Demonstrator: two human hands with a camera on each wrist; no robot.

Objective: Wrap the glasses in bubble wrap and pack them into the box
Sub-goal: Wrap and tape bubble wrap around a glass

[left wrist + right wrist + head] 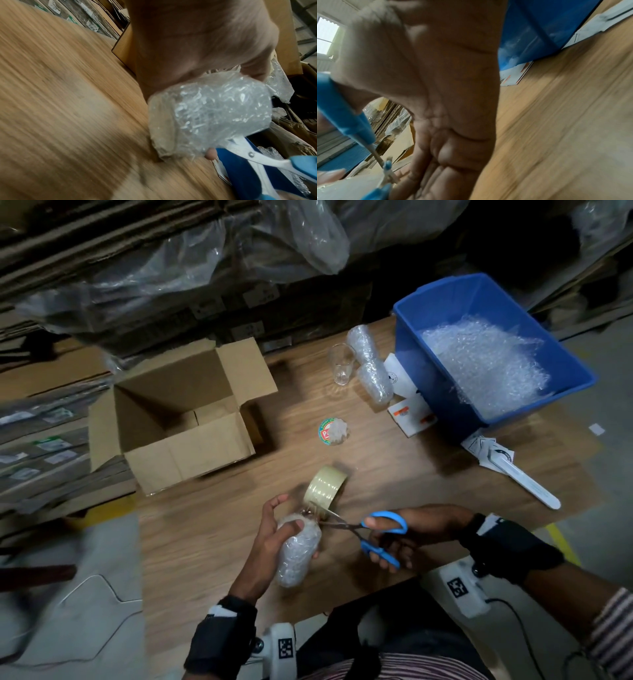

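- Clear drinking glass wrapped in bubble wrap (297,549), gripped over the wooden table, tape running from its far end
- Bare clear tumbler (341,363), upright on the table
- Two bubble-wrapped glasses (369,363) lying just beside it
- Brown cardboard box (178,419), flaps open, left of them
- Loose bubble wrap (486,368) heaped in a blue plastic bin

A wooden table (394,474) stands on a grey floor (85,559) with a yellow line (561,542). Behind it, stacked flat cardboard (51,251) lies under clear plastic sheeting (191,261). The right wrist view shows a bright window (325,35)
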